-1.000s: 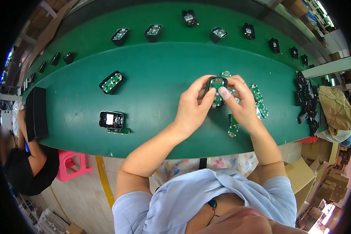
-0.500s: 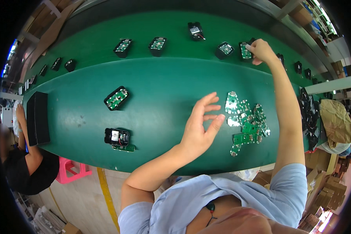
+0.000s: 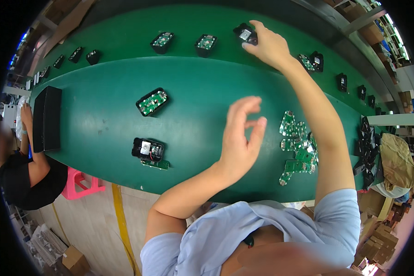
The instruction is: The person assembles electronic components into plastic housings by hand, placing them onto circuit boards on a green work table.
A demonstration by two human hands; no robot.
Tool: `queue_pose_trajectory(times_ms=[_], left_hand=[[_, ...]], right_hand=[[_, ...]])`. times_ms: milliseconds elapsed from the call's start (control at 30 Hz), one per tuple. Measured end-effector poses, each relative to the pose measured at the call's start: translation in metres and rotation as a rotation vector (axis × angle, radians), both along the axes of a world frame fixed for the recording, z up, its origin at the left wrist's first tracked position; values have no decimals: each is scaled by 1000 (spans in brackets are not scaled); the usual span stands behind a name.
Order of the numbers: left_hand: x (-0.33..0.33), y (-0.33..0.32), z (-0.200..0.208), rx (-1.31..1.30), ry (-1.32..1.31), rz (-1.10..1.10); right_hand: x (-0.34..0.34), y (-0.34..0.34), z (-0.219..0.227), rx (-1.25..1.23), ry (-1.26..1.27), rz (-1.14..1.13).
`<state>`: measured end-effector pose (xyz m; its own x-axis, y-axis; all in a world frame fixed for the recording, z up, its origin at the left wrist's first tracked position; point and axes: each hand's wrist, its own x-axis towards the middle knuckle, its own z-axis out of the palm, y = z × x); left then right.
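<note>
My right hand [image 3: 269, 45] reaches over the far green strip, its thumb and fingers at two sides of a black plastic housing [image 3: 245, 34] with a silvery square part inside. Above the nearer green bench hovers my left hand [image 3: 240, 140], fingers curved, thumb apart, nothing in it. Right of it lies a loose heap of green circuit boards [image 3: 302, 154]. On the bench to the left sit a black housing with a circuit board [image 3: 152, 102] in it and an open black housing [image 3: 147, 149] with wires. A green circuit board [image 3: 156, 164] lies against the latter's near side.
More housings with boards stand along the far strip, including one [image 3: 206, 44] left of my right hand. A black box [image 3: 47, 118] stands at the bench's left end, near another person's arm [image 3: 37, 161]. Black parts [image 3: 366, 154] are piled at the right end.
My right hand has moved left along the strip, from a housing with a circuit board to the one with the silvery part. My left hand stays raised. The whole view has shifted somewhat.
</note>
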<state>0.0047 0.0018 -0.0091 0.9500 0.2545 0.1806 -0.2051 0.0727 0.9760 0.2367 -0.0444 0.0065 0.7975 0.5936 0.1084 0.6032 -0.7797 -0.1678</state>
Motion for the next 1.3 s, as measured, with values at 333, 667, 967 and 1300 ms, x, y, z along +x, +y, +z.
queue_pose_trajectory(times_ms=[333, 667, 967, 1300], left_hand=[[8, 1, 3, -298, 213, -107], [12, -6, -6, -338, 258, -38], [6, -7, -6, -441, 281, -119], [7, -3, -9, -390, 249, -116]], right_hand=[[-141, -100, 62, 315, 289, 431], [-171, -119, 56, 1074, 505, -84], [-180, -133, -23, 75, -114, -355], [-179, -138, -17, 517, 332, -348]])
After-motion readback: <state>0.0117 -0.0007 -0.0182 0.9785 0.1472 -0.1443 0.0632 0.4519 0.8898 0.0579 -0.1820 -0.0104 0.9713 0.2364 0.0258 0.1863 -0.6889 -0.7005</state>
